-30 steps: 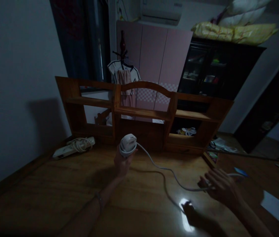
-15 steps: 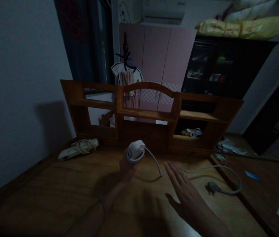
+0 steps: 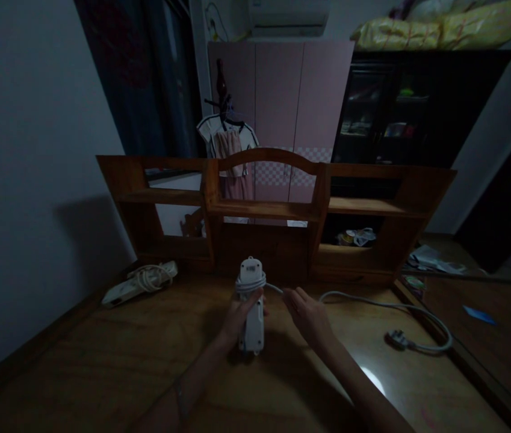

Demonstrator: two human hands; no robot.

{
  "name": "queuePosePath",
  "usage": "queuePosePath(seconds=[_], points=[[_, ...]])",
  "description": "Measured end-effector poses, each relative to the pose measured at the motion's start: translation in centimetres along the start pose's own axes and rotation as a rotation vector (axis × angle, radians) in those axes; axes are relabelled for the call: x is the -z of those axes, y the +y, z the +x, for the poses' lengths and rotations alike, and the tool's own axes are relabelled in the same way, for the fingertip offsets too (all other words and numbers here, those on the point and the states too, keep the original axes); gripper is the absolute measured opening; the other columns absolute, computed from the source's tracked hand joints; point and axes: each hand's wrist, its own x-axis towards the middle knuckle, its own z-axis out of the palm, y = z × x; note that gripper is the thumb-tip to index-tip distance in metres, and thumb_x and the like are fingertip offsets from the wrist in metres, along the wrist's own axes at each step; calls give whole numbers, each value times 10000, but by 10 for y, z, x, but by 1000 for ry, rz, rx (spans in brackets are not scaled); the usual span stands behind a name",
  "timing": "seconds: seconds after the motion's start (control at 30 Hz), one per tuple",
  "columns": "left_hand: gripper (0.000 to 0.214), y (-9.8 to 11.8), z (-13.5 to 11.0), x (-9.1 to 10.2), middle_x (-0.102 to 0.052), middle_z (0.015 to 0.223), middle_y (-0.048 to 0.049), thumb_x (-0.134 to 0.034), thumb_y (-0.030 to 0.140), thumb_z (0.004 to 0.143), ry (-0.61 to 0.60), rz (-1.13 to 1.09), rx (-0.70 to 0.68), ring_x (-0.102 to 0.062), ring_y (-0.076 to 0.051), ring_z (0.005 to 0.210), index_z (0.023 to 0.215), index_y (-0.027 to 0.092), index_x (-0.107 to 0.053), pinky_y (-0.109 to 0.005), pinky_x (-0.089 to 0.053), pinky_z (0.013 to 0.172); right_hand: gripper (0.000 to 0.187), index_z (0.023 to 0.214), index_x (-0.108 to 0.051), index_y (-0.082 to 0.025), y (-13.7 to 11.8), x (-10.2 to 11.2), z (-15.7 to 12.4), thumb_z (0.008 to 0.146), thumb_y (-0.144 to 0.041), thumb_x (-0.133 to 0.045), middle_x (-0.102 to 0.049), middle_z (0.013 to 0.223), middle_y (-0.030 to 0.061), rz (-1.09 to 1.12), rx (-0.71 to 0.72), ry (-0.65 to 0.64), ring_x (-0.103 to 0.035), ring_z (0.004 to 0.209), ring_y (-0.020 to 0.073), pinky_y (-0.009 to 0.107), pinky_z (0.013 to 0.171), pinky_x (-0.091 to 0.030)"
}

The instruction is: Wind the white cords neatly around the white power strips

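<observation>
My left hand (image 3: 238,316) grips a white power strip (image 3: 251,304) held upright over the wooden desk (image 3: 115,361). A loop of its white cord (image 3: 372,302) is wound round the strip's upper end. The cord runs off to the right across the desk, curves back and ends in a plug (image 3: 397,340) lying flat. My right hand (image 3: 309,313) is just right of the strip, fingers stretched out along the cord where it leaves the strip. It touches or nearly touches the cord; I cannot tell which.
A second white power strip (image 3: 140,281) with its cord bundled lies at the desk's back left. A wooden shelf unit (image 3: 273,207) stands along the desk's far edge with small items in its right compartment. Behind are a pink wardrobe and a dark cabinet. The room is dim.
My right hand let the cord drop and swung left to the strip. The plug now lies on the desk at the right. My left hand turned the strip upright.
</observation>
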Motion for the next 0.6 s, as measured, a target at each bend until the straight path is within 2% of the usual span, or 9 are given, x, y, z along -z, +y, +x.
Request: queuePosePath(seconds=[0.13, 0.27, 0.43, 0.6], points=[[411, -15, 3, 0, -651, 631, -26, -696, 512, 714, -42, 17, 175, -630, -150, 500, 851, 134, -612, -229, -487, 450, 191, 1025, -617, -210, 5, 2, -8, 977, -240, -434, -624, 826, 26, -153, 72, -45, -593, 653, 122, 217, 518, -308], [393, -22, 0, 1, -668, 660, -43, -707, 484, 713, -79, 64, 304, -642, -155, 535, 856, 129, -619, -241, -513, 489, 173, 942, -610, -200, 13, 1, -11, 974, -227, -442, -605, 797, 18, -171, 96, -66, -556, 652, 121, 243, 521, -263], [387, -29, -1, 2, -683, 753, -61, -765, 353, 669, -140, 57, 339, -671, -186, 645, 942, 126, -611, -270, -536, 578, 166, 891, -590, -199, 15, -5, -14, 973, -223, -448, -584, 783, 9, -165, 150, -83, -521, 640, 122, 274, 509, -217], [402, -32, -1, 3, -674, 733, -80, -699, 464, 724, -170, 70, 326, -665, -199, 627, 903, 111, -628, -295, -533, 583, 132, 908, -570, -200, 12, -6, -17, 971, -227, -458, -575, 799, 9, -153, 188, -80, -497, 631, 126, 286, 517, -204]])
